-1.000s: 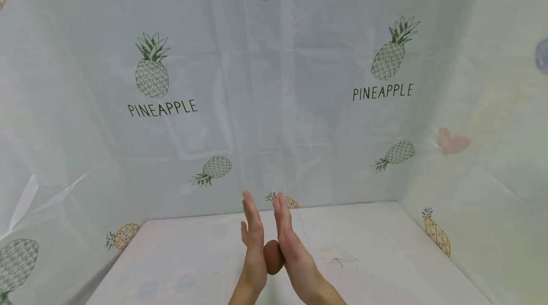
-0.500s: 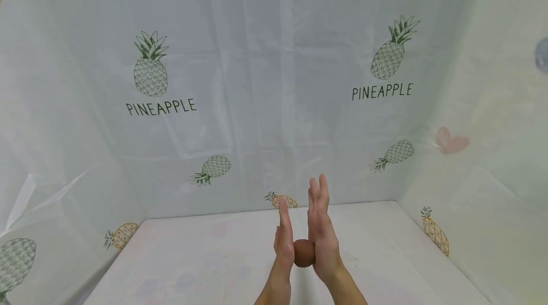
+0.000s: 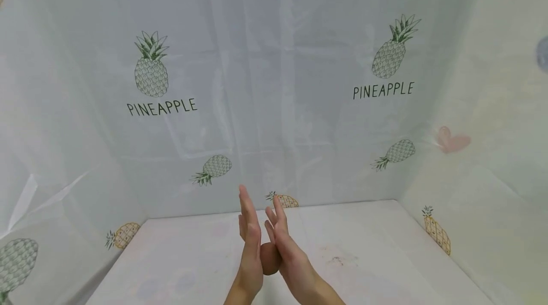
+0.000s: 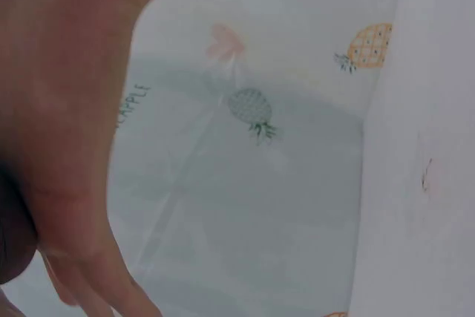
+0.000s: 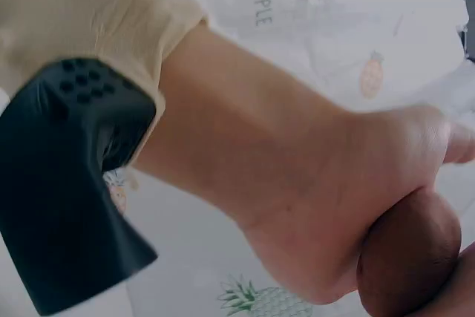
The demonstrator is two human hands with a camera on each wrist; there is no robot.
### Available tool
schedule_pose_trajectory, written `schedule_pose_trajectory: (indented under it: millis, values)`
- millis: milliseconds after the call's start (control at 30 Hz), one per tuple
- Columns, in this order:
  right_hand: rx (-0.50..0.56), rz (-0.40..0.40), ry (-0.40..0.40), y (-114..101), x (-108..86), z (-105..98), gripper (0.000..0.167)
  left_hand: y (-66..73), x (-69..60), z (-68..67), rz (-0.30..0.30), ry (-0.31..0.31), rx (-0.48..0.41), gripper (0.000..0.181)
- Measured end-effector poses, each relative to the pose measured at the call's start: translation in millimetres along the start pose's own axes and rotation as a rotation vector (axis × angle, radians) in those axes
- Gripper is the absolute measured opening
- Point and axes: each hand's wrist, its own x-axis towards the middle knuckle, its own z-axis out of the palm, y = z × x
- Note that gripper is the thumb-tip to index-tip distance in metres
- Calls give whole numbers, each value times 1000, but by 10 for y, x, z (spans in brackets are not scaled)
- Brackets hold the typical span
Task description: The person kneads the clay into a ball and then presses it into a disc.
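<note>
A round brown ball (image 3: 270,259) is pressed between two upright palms above the white surface in the head view. My left hand (image 3: 251,252) touches its left side with straight fingers pointing up and away. Against its right side lies my right hand (image 3: 291,255), fingers also extended and slightly spread. In the left wrist view the dark ball (image 4: 13,231) shows at the left edge beside my left hand (image 4: 70,124). The right wrist view has the ball (image 5: 410,254) against the palm of my right hand (image 5: 334,191), with part of the other hand at the lower right corner.
A white covered table (image 3: 180,257) lies below the hands, with a small reddish-brown smudge (image 3: 340,260) on its right part. Pale sheets with pineapple prints (image 3: 274,119) stand behind and at both sides. A black device (image 5: 67,183) is on the right wrist by a beige sleeve (image 5: 96,12).
Both hands and the ball went right, then came back left. The right hand now sits lower, its fingers leaning left and more spread than half a second ago.
</note>
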Motion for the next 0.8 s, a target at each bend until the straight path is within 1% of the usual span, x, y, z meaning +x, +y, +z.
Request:
schedule_pose_trajectory:
  millis: [133, 167, 300, 367, 467, 567, 633, 733, 800]
  values:
    - [-14, -12, 25, -61, -48, 13, 54, -97, 27, -26, -4, -3, 40, 58]
    - [-15, -21, 32, -75, -60, 9, 54, -123, 32, -22, -14, -1, 43, 58]
    - [-6, -94, 60, -125, -77, -30, 54, -223, 31, 28, -20, -4, 46, 58]
    - [-5, -158, 82, -143, -73, -71, 55, -247, 18, 77, -20, -36, 47, 58]
    - [-29, -251, 123, -158, -75, -160, 56, -258, -27, 161, -15, -117, 36, 58]
    - [-83, -325, 171, -154, -79, -268, 58, -214, -86, 236, -15, -204, 4, 57]
    - [-123, -350, 205, -137, -73, -339, 59, -156, -120, 275, -10, -255, -38, 57]
    - [-171, -361, 244, -81, -38, -425, 59, -38, -165, 307, -7, -311, -101, 56]
    - [-168, -339, 234, -23, -5, -459, 59, 37, -181, 309, -11, -331, -157, 56]
